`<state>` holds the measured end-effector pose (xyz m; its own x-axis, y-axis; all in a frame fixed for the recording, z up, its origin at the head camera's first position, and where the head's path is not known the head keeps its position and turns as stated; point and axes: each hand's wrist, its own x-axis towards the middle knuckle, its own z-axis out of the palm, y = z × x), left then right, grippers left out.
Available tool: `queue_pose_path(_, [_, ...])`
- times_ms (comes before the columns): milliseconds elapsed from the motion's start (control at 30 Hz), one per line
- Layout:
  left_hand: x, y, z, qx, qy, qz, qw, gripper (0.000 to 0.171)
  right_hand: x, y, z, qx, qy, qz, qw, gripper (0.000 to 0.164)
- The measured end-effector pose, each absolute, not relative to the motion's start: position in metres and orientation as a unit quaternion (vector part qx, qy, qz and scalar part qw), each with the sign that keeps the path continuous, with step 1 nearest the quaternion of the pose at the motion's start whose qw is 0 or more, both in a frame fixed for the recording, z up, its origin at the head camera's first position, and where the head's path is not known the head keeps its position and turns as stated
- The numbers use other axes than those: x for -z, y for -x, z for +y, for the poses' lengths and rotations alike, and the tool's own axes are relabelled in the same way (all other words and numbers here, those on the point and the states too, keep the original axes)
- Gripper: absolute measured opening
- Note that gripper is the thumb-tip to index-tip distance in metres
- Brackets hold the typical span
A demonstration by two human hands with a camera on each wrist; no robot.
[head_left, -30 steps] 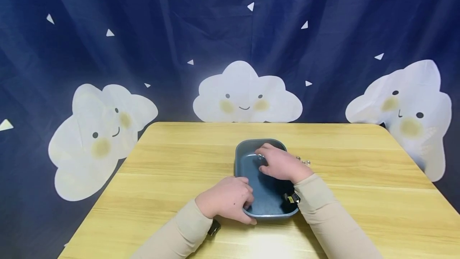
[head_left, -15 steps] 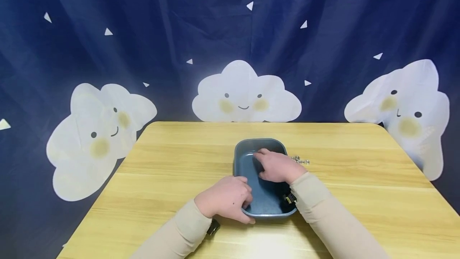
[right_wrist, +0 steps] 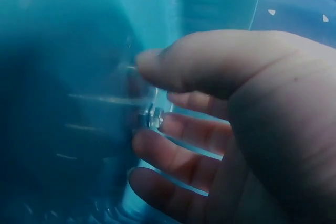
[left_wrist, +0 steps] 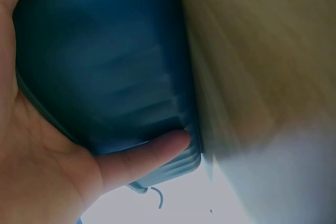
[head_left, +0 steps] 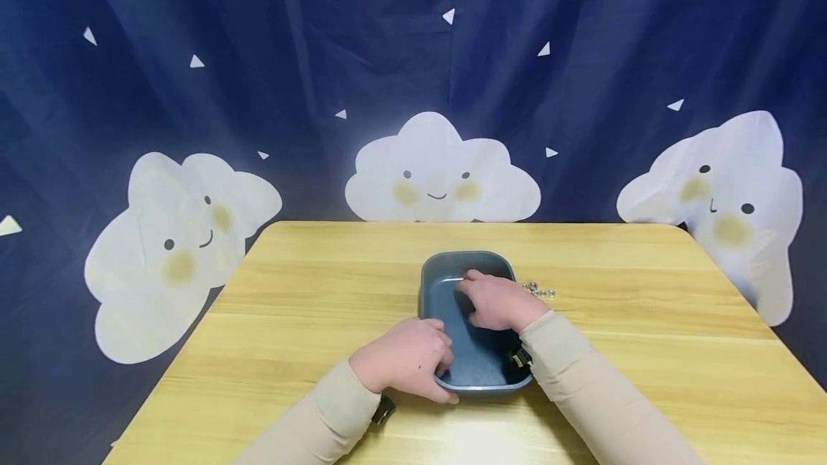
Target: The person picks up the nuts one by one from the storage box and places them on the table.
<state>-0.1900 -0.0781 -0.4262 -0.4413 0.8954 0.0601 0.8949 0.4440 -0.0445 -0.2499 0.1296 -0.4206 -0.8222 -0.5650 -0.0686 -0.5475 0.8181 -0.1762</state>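
A blue-grey rectangular plastic bin (head_left: pixel 461 346) sits on the table. My left hand (head_left: pixel 407 359) grips its near left corner, fingers over the rim inside and the thumb (left_wrist: pixel 152 153) along the outer wall. My right hand (head_left: pixel 497 301) reaches down into the bin from the right. In the right wrist view a small shiny metal nut (right_wrist: pixel 156 118) lies by the bin floor at the fingertips (right_wrist: pixel 176 121). The thumb stays apart from the fingers, above the nut. From the head view, the right hand hides this nut.
Several small metal nuts (head_left: pixel 541 291) lie on the wooden table (head_left: pixel 646 307) just right of the bin. Behind the table's far edge hangs a dark blue curtain (head_left: pixel 394 41) with smiling clouds. Each wrist carries a small black camera.
My right hand has drawn slightly toward me inside the bin, and its fingers now cover the nut seen earlier. The left hand keeps its hold on the corner.
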Motion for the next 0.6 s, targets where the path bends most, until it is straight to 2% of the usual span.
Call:
queue_pose_path(233, [0.4272, 0.1903, -0.0783, -0.003, 0.525, -0.850, 0.043, 0.052, 0.4208, 0.2484, 0.1317, 0.092, 0.304, 0.947, 0.050, 0.034])
queue_pose_path(600, [0.4294, 0.1901, -0.0787, 0.005, 0.526, -0.849, 0.050, 0.051, 0.4202, 0.2476, 0.1313, 0.078, 0.300, 0.948, 0.071, 0.020])
